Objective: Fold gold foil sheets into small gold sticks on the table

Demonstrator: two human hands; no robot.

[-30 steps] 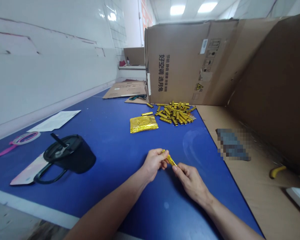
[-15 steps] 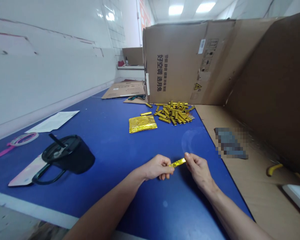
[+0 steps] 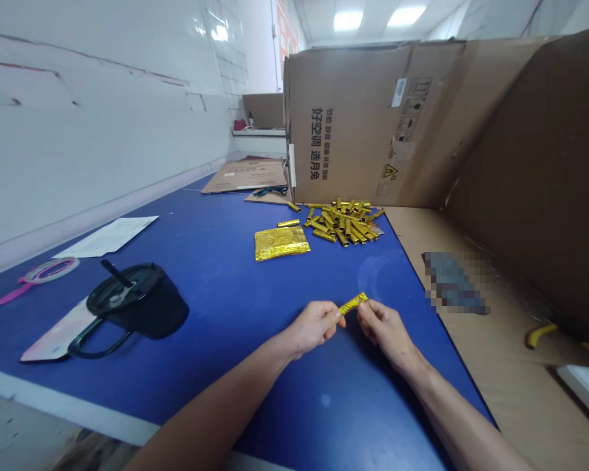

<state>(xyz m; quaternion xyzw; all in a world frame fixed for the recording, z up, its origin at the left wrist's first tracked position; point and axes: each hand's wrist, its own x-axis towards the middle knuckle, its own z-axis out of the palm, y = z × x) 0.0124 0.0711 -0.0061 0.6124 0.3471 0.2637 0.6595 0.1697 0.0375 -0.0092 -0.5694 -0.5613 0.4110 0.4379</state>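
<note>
A narrow gold foil strip is stretched between my two hands, above the blue table. My left hand pinches its left end between thumb and fingers. At the other end, the thumb and fingers of my right hand are closed on the strip. Beyond them lies a flat gold foil packet. A heap of small gold foil tubes rests behind it to the right, against the cardboard. One loose gold piece lies just behind the packet.
On the left stands a dark lidded mug with a straw, by a pale flat object. A tape roll and white paper lie farther back. A large cardboard box walls off the far side; a blurred-out object lies right.
The strip's right end has risen slightly and its patterned face shows more. My right hand has shifted a little left and its grip now sits lower along the strip's end.
</note>
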